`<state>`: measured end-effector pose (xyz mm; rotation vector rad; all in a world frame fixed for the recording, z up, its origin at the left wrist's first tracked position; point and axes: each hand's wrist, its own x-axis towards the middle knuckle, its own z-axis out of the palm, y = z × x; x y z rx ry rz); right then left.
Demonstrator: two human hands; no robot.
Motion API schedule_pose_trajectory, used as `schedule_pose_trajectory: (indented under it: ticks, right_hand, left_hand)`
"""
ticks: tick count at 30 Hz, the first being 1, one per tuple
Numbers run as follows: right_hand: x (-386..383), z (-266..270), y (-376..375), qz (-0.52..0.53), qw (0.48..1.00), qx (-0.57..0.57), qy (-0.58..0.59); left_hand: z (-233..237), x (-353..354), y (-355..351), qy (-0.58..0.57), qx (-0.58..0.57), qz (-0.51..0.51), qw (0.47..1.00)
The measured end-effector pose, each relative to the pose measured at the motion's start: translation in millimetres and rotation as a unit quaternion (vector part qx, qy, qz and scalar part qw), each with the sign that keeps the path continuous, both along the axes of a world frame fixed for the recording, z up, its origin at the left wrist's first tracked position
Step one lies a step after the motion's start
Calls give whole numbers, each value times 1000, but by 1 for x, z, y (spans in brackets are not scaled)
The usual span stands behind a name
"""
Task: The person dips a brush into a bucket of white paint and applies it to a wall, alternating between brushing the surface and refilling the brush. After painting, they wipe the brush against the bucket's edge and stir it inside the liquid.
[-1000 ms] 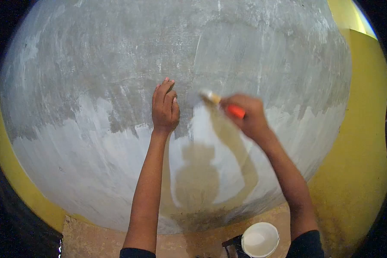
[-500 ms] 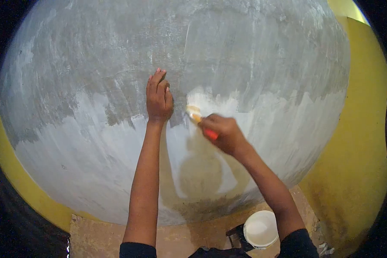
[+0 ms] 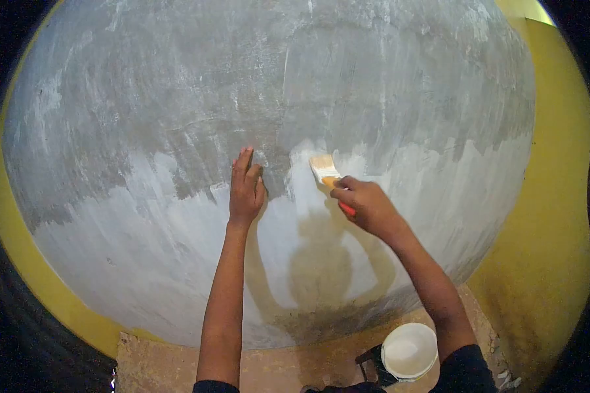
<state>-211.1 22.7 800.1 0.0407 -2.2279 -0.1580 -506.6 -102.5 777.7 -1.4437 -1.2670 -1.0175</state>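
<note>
A flat paintbrush [image 3: 324, 169] with a red and yellow handle is gripped in my right hand [image 3: 367, 204]. Its pale bristles point up and lie at the grey wall [image 3: 400, 85], beside a fresh white patch. White paint [image 3: 170, 255] covers the lower part of the wall in uneven strokes, while bare grey shows above. To the left, my left hand [image 3: 247, 191] rests against the wall near the ragged paint edge, its fingers stretched upward and holding nothing.
A white bucket [image 3: 410, 352] stands low at the right on a small dark stool [image 3: 372, 365]. Yellow walls [image 3: 537, 216] flank the grey one on both sides. Brown floor [image 3: 157, 360] runs along the wall's base, with debris at the right.
The brush in my right hand has moved right across the wall, and its bristles now show broadside. My left hand sits lower in view; the whole view has shifted slightly.
</note>
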Motion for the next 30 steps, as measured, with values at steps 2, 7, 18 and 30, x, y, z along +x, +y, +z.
schedule_pose_trajectory:
  ticks: [2,7,18,30]
  right_hand:
    - [13,21,-5,10,1000,5,-9]
    - [3,37,10,41,992,75,88]
    - [-5,77,16,46,993,74,-82]
    - [-18,-24,13,1,997,77,0]
  left_hand:
    - [-6,-2,-2,2,-14,10,1000]
    - [-17,9,10,-19,42,38,998]
    - [-22,-2,30,21,87,73,993]
    - [-25,-6,28,25,86,72,993]
